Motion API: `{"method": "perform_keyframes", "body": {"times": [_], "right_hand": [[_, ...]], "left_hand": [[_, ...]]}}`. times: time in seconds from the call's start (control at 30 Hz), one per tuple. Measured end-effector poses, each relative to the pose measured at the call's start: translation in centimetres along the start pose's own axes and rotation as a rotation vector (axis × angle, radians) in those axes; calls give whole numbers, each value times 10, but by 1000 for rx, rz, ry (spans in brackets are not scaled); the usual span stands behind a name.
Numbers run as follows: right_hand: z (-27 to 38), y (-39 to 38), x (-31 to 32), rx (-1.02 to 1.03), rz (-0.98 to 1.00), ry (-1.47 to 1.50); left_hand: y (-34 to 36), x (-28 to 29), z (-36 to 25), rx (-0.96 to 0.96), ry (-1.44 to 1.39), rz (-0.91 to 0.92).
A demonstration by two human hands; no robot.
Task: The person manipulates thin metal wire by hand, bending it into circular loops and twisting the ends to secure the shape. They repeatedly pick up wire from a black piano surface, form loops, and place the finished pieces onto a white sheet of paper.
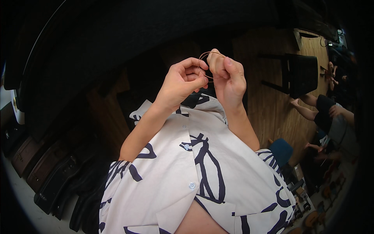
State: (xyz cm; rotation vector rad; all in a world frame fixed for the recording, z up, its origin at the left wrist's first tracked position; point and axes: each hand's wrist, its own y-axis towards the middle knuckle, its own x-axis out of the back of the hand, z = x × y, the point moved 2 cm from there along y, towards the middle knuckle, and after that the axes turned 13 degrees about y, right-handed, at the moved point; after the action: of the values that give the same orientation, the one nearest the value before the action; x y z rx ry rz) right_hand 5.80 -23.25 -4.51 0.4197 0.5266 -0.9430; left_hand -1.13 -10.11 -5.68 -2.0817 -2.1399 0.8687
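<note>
Up in front of my chest, both hands are raised close together around a thin copper-coloured string (200, 59) curled into a loose loop. My left hand (177, 84) has its fingers bent and thumb and fingertips drawn together on the loop's left side. Closed on the loop's right side is my right hand (230, 84), its fingers curled in and the thumb pressed against the index finger. The string's ends are hidden or too fine to make out.
A black chair (302, 74) stands on the wooden floor (261, 99) to the right, with another person's bare legs (307, 111) beside it. A blue seat back (281, 151) is nearer. Dark instrument cases (56, 183) line the lower left; guitars (311, 219) show at lower right.
</note>
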Motion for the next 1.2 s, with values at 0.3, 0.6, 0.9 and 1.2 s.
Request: {"method": "perform_keyframes", "body": {"times": [0.3, 0.6, 0.9, 1.2], "right_hand": [[-1, 1, 6, -94, -14, 196], [1, -1, 1, -181, 1, 146], [5, 0, 13, -321, -24, -150], [2, 2, 18, -323, -118, -40]], "left_hand": [[0, 5, 5, -91, -100, -86], [-6, 7, 0, -147, -155, -196], [-6, 21, -7, -246, -40, -291], [-4, 26, -8, -272, 56, -260]]}}
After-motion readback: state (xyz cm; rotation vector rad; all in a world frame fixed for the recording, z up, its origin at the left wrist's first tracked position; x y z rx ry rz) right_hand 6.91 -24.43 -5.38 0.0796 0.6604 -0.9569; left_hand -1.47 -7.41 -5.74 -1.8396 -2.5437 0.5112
